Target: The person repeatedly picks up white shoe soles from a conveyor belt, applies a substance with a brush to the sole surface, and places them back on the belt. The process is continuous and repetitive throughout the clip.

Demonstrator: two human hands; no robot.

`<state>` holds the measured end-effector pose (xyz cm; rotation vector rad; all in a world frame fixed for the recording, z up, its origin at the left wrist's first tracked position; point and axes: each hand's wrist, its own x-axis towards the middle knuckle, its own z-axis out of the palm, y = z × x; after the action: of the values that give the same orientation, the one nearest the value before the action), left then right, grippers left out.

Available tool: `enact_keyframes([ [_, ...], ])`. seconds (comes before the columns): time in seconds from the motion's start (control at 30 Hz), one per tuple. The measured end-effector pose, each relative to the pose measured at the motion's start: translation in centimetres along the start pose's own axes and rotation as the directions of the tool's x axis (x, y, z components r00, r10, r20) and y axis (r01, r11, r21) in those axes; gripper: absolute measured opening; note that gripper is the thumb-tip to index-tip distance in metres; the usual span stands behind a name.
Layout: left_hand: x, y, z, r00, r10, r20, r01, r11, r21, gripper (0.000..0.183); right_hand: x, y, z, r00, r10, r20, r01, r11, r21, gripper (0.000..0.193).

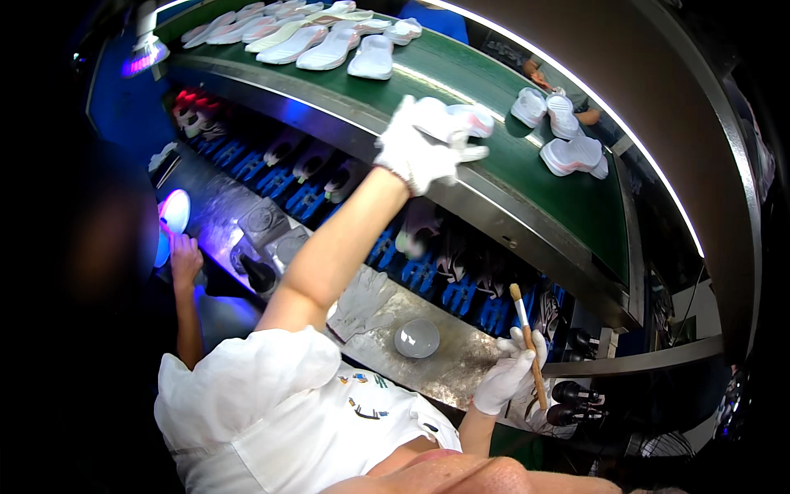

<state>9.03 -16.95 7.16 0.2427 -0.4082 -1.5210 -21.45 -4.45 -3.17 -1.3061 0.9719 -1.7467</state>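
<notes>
My left hand (417, 150), in a white glove, is stretched out over the near edge of the green conveyor belt (494, 169). Its fingers and thumb close around a white shoe sole (469, 120) with a pink patch; part of the sole is hidden by the glove. Lower right, my right hand (508, 377), also gloved, grips the wooden handle of a brush (528, 336), bristles pointing up. A translucent round bowl (417, 338) sits on the metal bench left of the brush, and a grey glove (360, 305) lies beyond it.
Several white soles (327, 51) lie at the belt's far left, others (569, 155) at its right. Shoes on blue holders (304, 198) line the shelf below. At left, a co-worker's hand (186, 260) holds a sole (175, 211). A dark cone-shaped object (260, 274) stands on the bench.
</notes>
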Motion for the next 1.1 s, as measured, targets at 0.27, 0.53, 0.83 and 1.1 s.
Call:
enact_keyframes([
  [0.27, -0.7, -5.7, 1.6, 0.993, -0.038, 0.112, 0.057, 0.984, -0.168, 0.062, 0.8, -1.3, -1.4, 0.996, -0.013, -0.084, 0.015, 1.0, 0.024, 0.026],
  [0.53, -13.0, -9.5, 0.2, 0.987, -0.16, -0.019, 0.157, 0.926, 0.342, 0.075, 4.0, -6.6, 0.9, 0.998, -0.044, 0.048, 0.046, 0.998, -0.047, 0.016],
  [0.83, -15.6, -10.8, -0.1, 0.99, -0.144, -0.008, 0.128, 0.853, 0.505, 0.098, 4.3, -6.9, 2.9, 0.933, -0.042, 0.359, 0.112, 0.978, -0.175, 0.013],
  [1.1, -17.1, -10.7, -0.8, 0.982, -0.179, -0.068, 0.189, 0.855, 0.482, 0.101, 6.1, -7.0, 5.1, 0.905, -0.094, 0.414, 0.228, 0.93, -0.288, 0.009],
])
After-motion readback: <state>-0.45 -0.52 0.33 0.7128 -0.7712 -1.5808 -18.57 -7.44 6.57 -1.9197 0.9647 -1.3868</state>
